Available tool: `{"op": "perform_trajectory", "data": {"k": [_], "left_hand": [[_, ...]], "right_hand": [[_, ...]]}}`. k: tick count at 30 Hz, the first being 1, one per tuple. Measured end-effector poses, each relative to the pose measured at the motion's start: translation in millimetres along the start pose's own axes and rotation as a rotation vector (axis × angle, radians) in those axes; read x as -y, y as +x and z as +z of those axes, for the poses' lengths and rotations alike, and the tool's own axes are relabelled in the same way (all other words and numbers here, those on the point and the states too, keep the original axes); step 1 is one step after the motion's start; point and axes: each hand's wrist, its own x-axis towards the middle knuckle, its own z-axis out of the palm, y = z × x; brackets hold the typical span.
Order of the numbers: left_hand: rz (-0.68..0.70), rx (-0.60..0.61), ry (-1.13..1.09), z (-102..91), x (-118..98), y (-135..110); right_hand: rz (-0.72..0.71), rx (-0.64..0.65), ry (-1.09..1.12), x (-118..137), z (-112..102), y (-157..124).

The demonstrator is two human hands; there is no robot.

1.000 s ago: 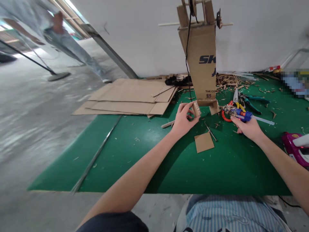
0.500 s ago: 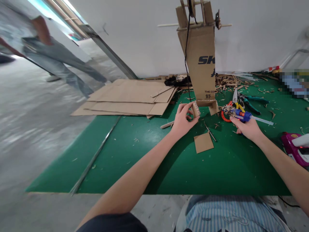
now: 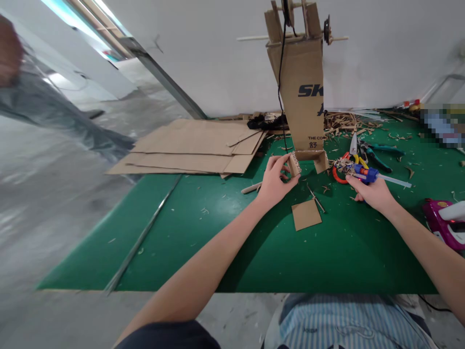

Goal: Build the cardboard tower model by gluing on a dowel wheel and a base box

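Blurred co-worker (image 3: pixel 43 97), cut off by the left edge | flat cardboard sheets (image 3: pixel 189 148) on green mat (image 3: pixel 152 257) | left hand (image 3: pixel 274 182), fingers curled, pinching small cardboard piece (image 3: pixel 294 164), partly hidden | upright carton panel (image 3: pixel 303 97), print "SK", "THE CO", "舒", cut off | right hand (image 3: pixel 372 193), closed round blue glue gun (image 3: pixel 366 173), body partly hidden | pixelated object (image 3: pixel 441 128), unreadable

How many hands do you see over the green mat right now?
2: the left hand holds a small cardboard piece; the right hand grips a blue hot glue gun.
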Motion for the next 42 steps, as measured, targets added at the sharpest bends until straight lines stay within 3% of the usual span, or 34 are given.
{"op": "perform_trajectory", "data": {"k": [42], "left_hand": [[-0.052,-0.031,-0.011,-1.0,-0.1,0.9]], "right_hand": [[-0.023,0.038,-0.061,5.6,-3.8,-3.4]]}}
